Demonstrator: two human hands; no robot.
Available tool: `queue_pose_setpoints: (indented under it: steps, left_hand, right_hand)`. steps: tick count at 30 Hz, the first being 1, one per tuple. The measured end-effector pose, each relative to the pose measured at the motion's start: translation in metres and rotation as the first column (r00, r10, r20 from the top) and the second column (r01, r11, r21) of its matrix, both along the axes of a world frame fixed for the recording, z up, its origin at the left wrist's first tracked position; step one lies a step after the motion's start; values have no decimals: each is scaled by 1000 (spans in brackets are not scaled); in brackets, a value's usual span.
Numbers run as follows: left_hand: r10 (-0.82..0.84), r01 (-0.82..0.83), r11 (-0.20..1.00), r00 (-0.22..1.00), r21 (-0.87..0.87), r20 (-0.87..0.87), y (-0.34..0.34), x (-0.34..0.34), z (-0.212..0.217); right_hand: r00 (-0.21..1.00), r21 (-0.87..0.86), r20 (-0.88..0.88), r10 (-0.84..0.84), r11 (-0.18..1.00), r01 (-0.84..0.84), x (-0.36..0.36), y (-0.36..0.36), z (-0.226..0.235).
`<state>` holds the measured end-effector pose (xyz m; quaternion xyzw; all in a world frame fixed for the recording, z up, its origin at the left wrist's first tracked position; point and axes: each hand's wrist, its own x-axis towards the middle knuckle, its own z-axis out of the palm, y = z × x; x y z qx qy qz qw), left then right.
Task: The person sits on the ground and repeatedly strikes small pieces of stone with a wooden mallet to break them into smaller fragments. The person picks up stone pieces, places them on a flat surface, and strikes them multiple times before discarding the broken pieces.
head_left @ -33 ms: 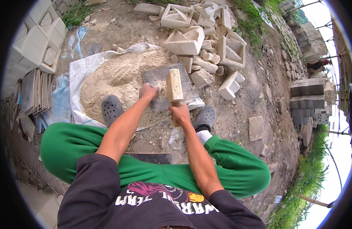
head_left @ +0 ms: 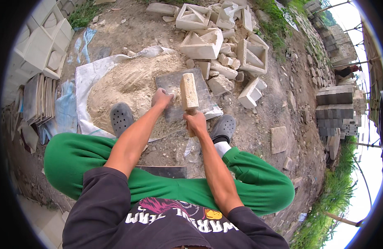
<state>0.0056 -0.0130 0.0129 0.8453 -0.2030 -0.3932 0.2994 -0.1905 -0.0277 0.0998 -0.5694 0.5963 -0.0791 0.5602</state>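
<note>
My right hand (head_left: 195, 123) is wrapped round the handle of a wooden mallet (head_left: 189, 92). The mallet's pale, worn block head is above a dark flat board (head_left: 204, 90), hiding part of it. At the board's left side, my left hand (head_left: 161, 98) is closed, its fingertips at a small pale lump that I cannot make out clearly. Beneath and left of the board spreads a heap of beige crumbled powder (head_left: 121, 85), lying on a white woven sheet (head_left: 81, 97).
Broken cream-coloured hollow blocks (head_left: 202, 45) and rubble lie beyond the board. Thin panels (head_left: 37, 99) lean at the left, near stacked pale blocks (head_left: 48, 37). Grey blocks (head_left: 334, 106) are stacked at the right. My grey clogs (head_left: 121, 116) flank the work spot; a flat slab (head_left: 278, 140) lies farther right.
The mallet head has risen very slightly in my right hand. My left hand stays at almost the same place beside the board.
</note>
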Motion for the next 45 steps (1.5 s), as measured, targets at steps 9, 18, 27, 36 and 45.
queue_pose_setpoints:
  steps: [9,18,27,36,45]
  left_hand:
    - [-126,124,990,991,67,34,-3,4,0]
    - [-76,78,988,997,133,-23,6,7,6]
    - [-95,95,989,995,116,-10,-3,1,9]
    - [-75,76,992,997,96,-24,9,7,-1]
    - [-68,57,991,994,122,84,8,9,-2]
  right_hand:
    - [996,-376,-76,34,925,-61,24,-1,-27]
    - [999,-120,-44,19,993,-24,26,-17,0]
    - [946,-175,-275,172,958,-225,2,-7,-56]
    - [988,-383,-126,91,914,-133,26,-20,-3]
    - [957,34,-226,181,984,-178,15,-18,-17]
